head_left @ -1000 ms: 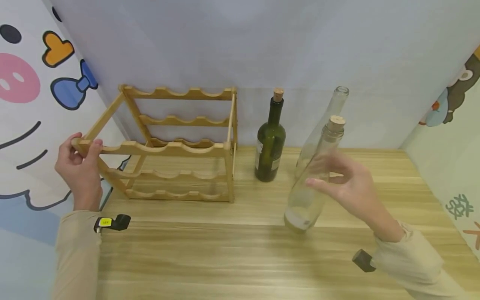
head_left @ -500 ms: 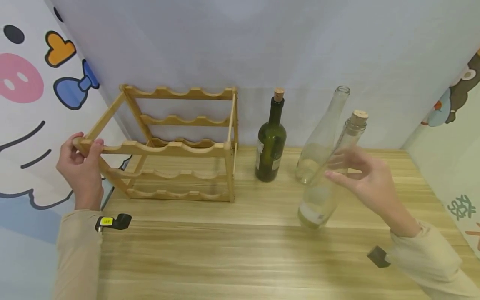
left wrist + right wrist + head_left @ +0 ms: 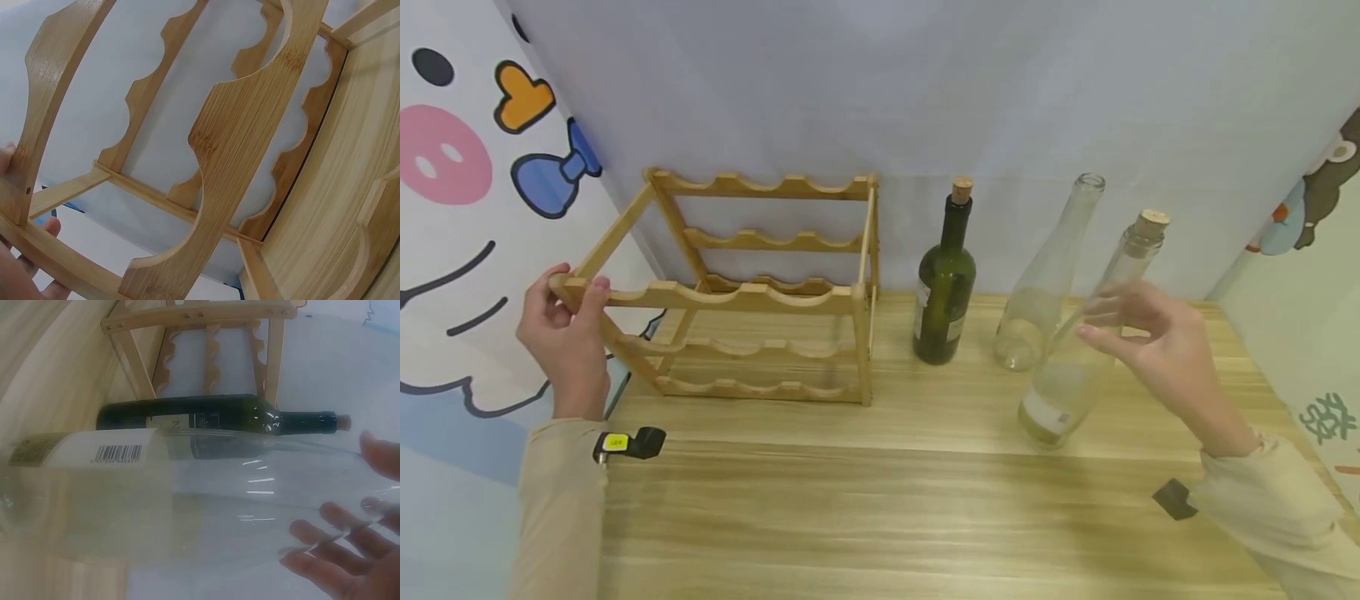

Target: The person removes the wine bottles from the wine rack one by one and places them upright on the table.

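My left hand (image 3: 567, 350) grips the front left upper corner of a wooden wine rack (image 3: 763, 297), thumb on its top rail. In the left wrist view the rack's scalloped rails (image 3: 231, 137) fill most of the picture. With my right hand (image 3: 1176, 354) I hold a clear glass bottle (image 3: 1063, 387) by its upper body, below the neck. It leans to the right, and a cork (image 3: 1152, 223) sits in its mouth. The right wrist view shows its barcode label (image 3: 119, 450) and my fingertips (image 3: 337, 515) around the glass. Whether its base touches the table cannot be told.
A corked green wine bottle (image 3: 946, 287) stands right of the rack. Behind the held bottle stands a clear bottle (image 3: 1041, 279) without a cork. The wooden table (image 3: 850, 517) meets a pale back wall (image 3: 910, 100); decorated panels (image 3: 456, 258) rise at both sides.
My right hand has moved right and slightly away from me with the corked clear bottle. The left hand keeps its grip on the rack, and the other bottles stand as before.
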{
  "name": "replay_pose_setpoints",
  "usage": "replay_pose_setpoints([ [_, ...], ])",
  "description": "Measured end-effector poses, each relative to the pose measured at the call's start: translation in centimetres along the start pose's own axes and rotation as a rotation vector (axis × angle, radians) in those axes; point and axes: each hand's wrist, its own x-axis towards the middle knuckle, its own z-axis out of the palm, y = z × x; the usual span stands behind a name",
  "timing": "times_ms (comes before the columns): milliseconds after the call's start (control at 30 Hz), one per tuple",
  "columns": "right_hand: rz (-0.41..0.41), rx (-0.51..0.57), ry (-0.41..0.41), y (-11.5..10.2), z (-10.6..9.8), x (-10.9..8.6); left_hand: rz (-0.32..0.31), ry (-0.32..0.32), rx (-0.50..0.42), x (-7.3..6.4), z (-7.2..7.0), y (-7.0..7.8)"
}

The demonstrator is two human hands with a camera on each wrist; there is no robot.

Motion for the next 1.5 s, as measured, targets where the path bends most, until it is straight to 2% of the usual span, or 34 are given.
replay_pose_setpoints([
  [167, -0.001, -0.019, 0.02, 0.9, -0.6, 0.3, 0.01, 0.002, 0.003, 0.0, 0.0, -0.1],
  [667, 0.079, -0.072, 0.062, 3.5, -2.4, 2.0, -0.002, 0.013, -0.004, 0.1, -0.2, -0.2],
  [1033, 0.168, -0.105, 0.067, 5.2, -3.8, 3.5, 0.0, 0.009, 0.003, 0.1, -0.2, -0.2],
  [1500, 0.175, -0.022, 0.12, 7.5, -4.8, 5.5, 0.009, 0.004, 0.027, -0.1, -0.1, -0.1],
])
